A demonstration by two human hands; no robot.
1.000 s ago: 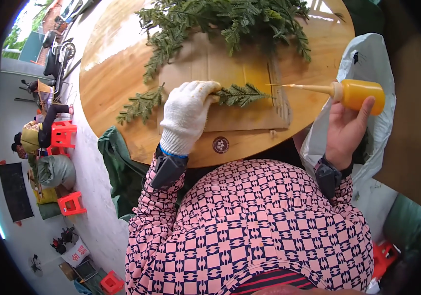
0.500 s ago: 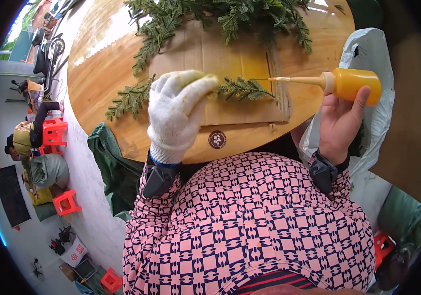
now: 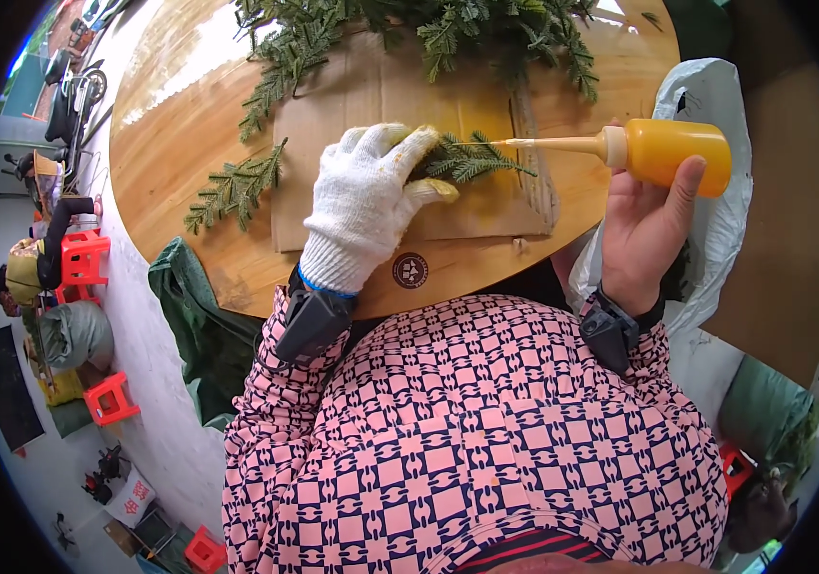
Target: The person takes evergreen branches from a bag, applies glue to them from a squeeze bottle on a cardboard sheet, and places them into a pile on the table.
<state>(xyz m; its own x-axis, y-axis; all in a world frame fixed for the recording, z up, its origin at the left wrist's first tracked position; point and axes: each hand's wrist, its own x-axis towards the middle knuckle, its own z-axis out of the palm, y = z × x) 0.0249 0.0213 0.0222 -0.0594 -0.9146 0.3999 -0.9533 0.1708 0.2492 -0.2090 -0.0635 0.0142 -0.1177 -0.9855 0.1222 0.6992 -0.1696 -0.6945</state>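
My left hand (image 3: 357, 201), in a white knitted glove stained yellow at the fingertips, has its thumb and fingers closed around the stem end of a small green fir sprig (image 3: 481, 165). The sprig points right above a cardboard sheet (image 3: 352, 105); the glove hides its base. My bare right hand (image 3: 647, 225) is wrapped around a squeeze bottle (image 3: 670, 155) of yellow liquid, held sideways. Its long thin nozzle points left, and the fine tip reaches the sprig's upper edge; whether they touch I cannot tell.
Another fir sprig (image 3: 234, 187) lies left of the cardboard on the wooden table (image 3: 175, 143). A pile of fir branches (image 3: 472, 29) covers the far side. A white plastic bag (image 3: 716, 220) hangs at the right, green cloth (image 3: 189, 316) at the left. Red stools (image 3: 111, 398) stand beyond.
My left hand has moved right and slightly down, its thumb and fingers now around the sprig, which has tilted. The bottle's tip has come closer to the glove. The view has shifted slightly.
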